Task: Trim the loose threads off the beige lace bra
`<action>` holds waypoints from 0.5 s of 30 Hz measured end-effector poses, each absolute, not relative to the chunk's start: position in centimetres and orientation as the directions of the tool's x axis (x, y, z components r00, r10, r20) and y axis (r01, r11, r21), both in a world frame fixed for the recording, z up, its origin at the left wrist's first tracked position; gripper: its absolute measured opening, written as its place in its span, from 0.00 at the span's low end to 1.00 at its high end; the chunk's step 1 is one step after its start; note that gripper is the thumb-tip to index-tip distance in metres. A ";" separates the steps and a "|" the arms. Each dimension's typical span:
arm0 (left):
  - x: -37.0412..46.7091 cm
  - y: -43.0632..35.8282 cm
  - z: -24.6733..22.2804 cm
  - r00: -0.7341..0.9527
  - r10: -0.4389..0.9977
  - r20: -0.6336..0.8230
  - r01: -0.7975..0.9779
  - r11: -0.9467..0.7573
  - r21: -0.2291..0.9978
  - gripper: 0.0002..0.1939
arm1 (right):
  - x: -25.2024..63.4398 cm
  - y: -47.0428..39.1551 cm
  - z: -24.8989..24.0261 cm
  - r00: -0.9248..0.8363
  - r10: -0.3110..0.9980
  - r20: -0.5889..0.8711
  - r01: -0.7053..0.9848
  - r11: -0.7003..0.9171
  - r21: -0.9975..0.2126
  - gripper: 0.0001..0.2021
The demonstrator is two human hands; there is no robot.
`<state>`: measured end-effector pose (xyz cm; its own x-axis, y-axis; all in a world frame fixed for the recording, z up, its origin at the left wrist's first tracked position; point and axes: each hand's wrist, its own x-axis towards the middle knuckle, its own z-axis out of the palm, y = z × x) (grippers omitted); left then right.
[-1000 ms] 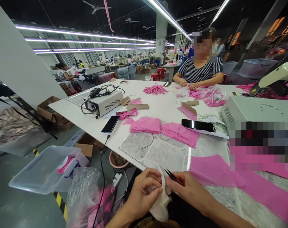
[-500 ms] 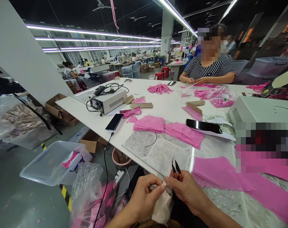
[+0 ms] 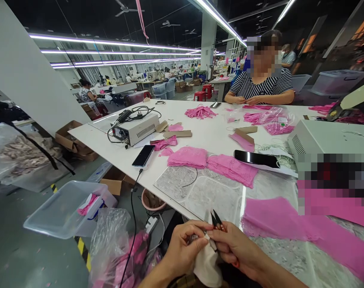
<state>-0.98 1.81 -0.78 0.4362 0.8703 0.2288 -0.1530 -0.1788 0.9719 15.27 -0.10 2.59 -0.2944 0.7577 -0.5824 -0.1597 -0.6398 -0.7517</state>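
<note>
Close to the table's near edge, my left hand pinches a piece of cream fabric that hangs below the fingers. My right hand is closed around small thread snips with red handles, their dark blades pointing up and slightly apart. Its fingertips meet those of my left hand at the top of the fabric. Beyond the hands, two stacks of pink lace pieces lie on the table, and a long pink fabric is spread to the right.
On the white table are a power unit, a phone and a black-topped object. Across it sits a person in a striped top. A clear bin stands at lower left.
The snips have tilted left and moved closer to my left hand. The cream fabric has shifted slightly to the right under my fingers.
</note>
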 end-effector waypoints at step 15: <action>-1.2 1.6 0.1 0.402 0.826 0.395 0.062 -0.455 0.888 0.05 | 16.1 -3.1 5.4 -0.251 0.708 -0.660 0.070 -0.667 -0.742 0.28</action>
